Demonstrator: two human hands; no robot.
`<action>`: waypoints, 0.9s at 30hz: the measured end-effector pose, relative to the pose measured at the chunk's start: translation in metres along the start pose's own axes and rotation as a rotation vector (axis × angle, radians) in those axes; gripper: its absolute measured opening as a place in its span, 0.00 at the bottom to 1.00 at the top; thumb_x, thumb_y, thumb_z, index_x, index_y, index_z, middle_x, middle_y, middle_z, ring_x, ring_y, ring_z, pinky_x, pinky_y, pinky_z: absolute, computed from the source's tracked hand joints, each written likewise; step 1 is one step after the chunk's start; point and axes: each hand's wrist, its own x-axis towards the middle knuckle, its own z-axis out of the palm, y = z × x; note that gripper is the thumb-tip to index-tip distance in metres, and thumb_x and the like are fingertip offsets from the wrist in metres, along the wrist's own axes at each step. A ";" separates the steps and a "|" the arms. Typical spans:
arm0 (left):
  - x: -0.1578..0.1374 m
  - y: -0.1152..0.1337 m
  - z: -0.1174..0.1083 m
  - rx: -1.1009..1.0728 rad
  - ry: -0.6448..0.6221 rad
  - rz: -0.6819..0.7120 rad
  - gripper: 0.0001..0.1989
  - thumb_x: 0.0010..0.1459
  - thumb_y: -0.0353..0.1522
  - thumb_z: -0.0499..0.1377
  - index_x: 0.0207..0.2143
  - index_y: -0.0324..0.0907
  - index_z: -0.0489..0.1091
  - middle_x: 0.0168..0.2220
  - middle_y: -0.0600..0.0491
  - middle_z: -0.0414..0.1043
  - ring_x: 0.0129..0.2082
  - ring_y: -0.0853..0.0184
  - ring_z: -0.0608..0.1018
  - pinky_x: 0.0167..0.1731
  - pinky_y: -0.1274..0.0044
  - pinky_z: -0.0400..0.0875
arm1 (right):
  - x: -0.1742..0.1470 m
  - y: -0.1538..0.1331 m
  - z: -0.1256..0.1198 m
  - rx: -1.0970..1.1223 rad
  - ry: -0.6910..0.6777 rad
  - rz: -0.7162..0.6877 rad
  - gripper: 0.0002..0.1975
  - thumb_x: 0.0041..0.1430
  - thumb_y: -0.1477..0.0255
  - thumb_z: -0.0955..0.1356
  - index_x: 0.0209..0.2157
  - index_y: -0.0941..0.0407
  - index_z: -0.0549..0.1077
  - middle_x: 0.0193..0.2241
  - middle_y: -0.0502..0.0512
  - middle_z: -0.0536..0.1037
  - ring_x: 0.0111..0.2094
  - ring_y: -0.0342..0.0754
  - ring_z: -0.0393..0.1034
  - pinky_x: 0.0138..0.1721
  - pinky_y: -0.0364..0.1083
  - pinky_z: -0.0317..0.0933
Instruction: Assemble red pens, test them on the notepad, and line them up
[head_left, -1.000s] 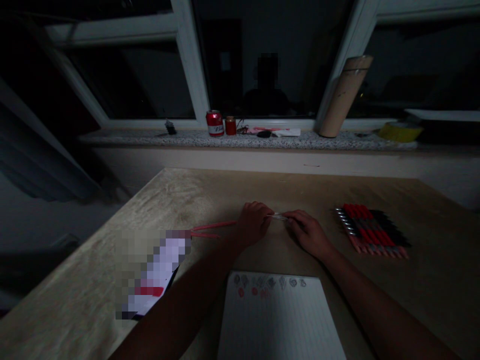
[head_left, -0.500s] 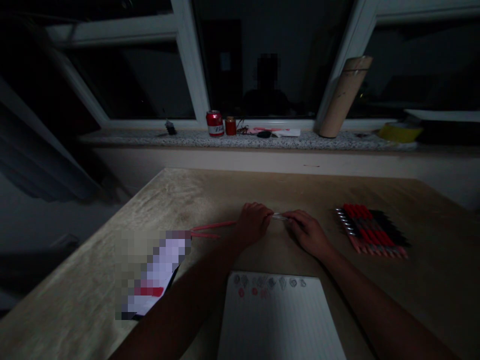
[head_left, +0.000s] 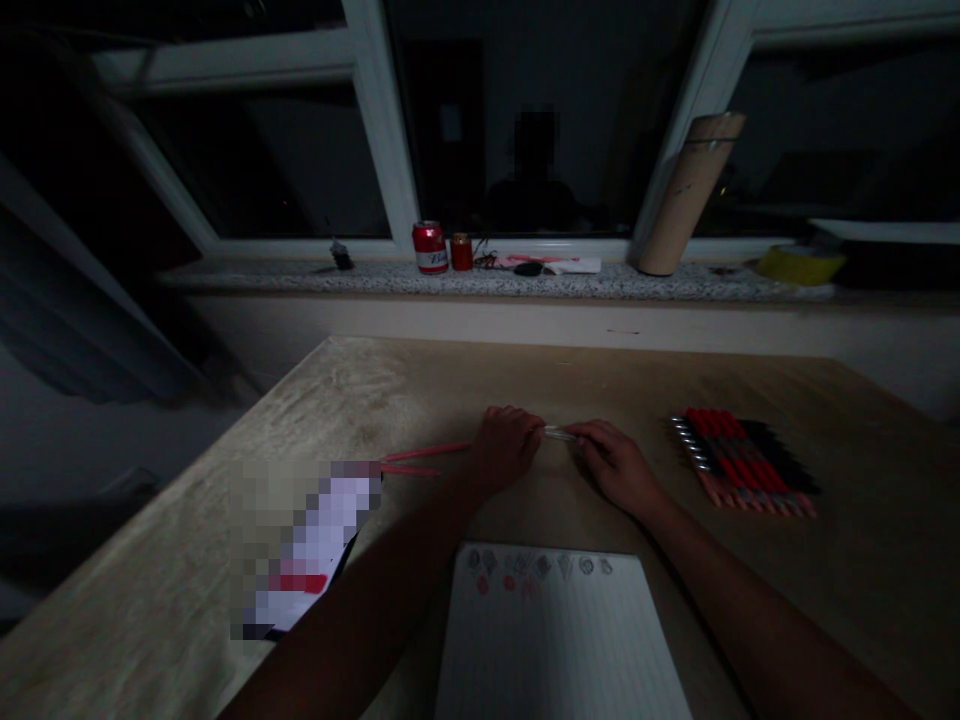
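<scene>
Pink sticks [head_left: 427, 450] lie on the surface [head_left: 600, 385], just beside your left hand [head_left: 510, 440], whose grip seems to pinch one end of a slim clear piece [head_left: 557, 433]. Your right hand [head_left: 611, 460] pinches its other end. Working that piece between both hands looks like your current step; the next move likely calls for steady fingers. Farther right lie neatly rowed pens [head_left: 742, 460].
</scene>
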 end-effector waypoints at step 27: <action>-0.001 -0.003 0.002 -0.040 0.043 0.069 0.10 0.61 0.34 0.48 0.37 0.41 0.67 0.37 0.52 0.72 0.40 0.65 0.71 0.43 0.70 0.58 | 0.000 0.000 0.000 0.006 0.001 -0.004 0.12 0.61 0.71 0.60 0.41 0.55 0.72 0.36 0.57 0.75 0.39 0.50 0.69 0.42 0.50 0.62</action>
